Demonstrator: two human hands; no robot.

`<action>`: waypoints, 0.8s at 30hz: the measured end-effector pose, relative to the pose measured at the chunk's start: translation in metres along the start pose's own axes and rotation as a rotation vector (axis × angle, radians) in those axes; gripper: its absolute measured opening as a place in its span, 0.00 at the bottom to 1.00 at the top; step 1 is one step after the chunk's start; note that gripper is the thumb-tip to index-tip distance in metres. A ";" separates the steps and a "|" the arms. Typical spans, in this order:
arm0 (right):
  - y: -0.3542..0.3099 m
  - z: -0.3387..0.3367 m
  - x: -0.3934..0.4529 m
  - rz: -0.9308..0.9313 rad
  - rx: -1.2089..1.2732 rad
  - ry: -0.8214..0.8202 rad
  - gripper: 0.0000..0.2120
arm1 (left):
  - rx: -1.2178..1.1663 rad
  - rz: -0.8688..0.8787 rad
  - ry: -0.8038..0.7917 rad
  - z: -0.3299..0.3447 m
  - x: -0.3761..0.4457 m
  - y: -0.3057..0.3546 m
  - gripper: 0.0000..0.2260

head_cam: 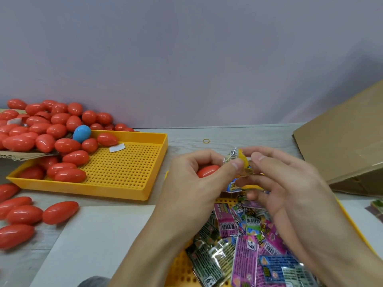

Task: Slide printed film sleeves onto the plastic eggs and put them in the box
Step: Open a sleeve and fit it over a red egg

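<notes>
Left hand (194, 172) holds red egg (207, 170); both hands pinch film sleeve (238, 160). Right hand (277, 183) above sleeve pile (244, 245). Box (342, 146) at tabletop's right edge.

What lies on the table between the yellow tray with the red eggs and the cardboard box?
In the head view, a small rubber band lies between the yellow tray and the cardboard box; nearer, both hands work there.

Pale table (248, 135) bears tray (132, 189), eggs (24, 214), box (342, 146).
</notes>
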State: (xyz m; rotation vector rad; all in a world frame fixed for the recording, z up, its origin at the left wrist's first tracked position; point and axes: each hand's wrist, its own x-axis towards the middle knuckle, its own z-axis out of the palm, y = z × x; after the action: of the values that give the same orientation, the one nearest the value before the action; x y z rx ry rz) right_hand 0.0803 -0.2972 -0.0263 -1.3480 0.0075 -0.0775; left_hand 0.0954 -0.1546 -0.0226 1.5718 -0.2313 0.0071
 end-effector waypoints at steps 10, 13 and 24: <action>-0.007 -0.001 -0.001 0.049 0.122 -0.015 0.06 | 0.091 -0.028 -0.081 0.002 -0.003 0.000 0.15; -0.006 -0.004 -0.001 0.049 0.106 -0.054 0.04 | 0.153 -0.007 -0.039 0.003 -0.003 0.001 0.13; 0.005 -0.007 -0.001 -0.087 -0.173 -0.049 0.16 | 0.188 0.098 0.116 0.004 -0.001 0.001 0.07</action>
State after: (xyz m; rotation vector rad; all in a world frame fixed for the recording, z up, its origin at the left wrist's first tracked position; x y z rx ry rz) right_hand 0.0795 -0.3034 -0.0327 -1.5227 -0.0877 -0.1191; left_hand 0.0938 -0.1579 -0.0221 1.7389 -0.2204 0.2010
